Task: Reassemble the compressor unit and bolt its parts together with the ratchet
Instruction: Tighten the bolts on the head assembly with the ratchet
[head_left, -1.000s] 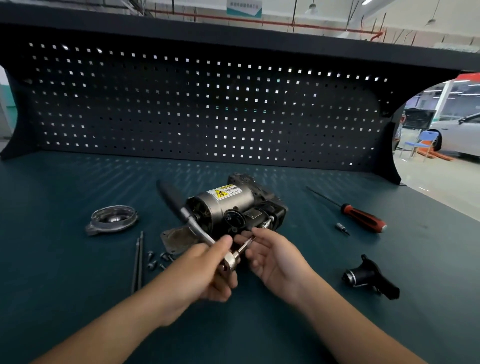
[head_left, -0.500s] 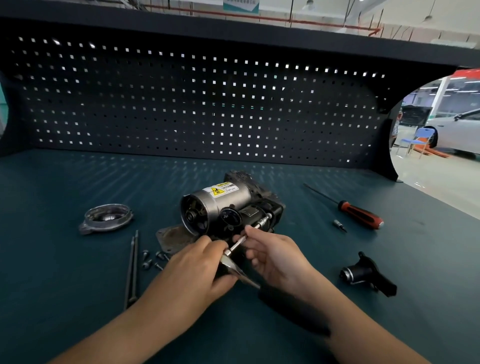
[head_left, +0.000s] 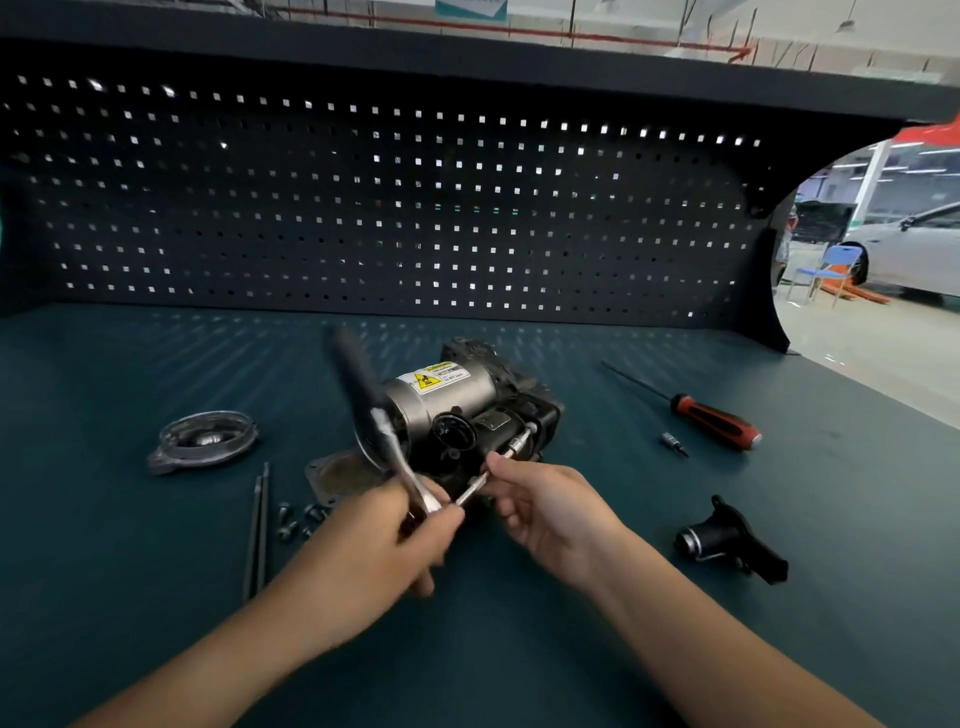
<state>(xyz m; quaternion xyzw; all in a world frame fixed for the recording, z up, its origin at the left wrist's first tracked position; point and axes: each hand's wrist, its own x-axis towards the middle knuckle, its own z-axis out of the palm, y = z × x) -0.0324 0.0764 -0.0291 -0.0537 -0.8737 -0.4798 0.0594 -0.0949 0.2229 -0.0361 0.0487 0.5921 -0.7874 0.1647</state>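
The compressor unit (head_left: 457, 410) is found at mid-bench (head_left: 130, 623), lying on its side. The ratchet (head_left: 387, 434) head is gripped by the left hand (head_left: 374, 551). Its extension bar (head_left: 519, 441), pinched by the right hand (head_left: 550, 512), reaches the unit's near side. Assembly is judged partial. An end cap (head_left: 205, 439), two long bolts (head_left: 258, 525) and small screws (head_left: 293, 519) lie loose toward the left edge, and a black fitting (head_left: 727, 540) lies toward the right.
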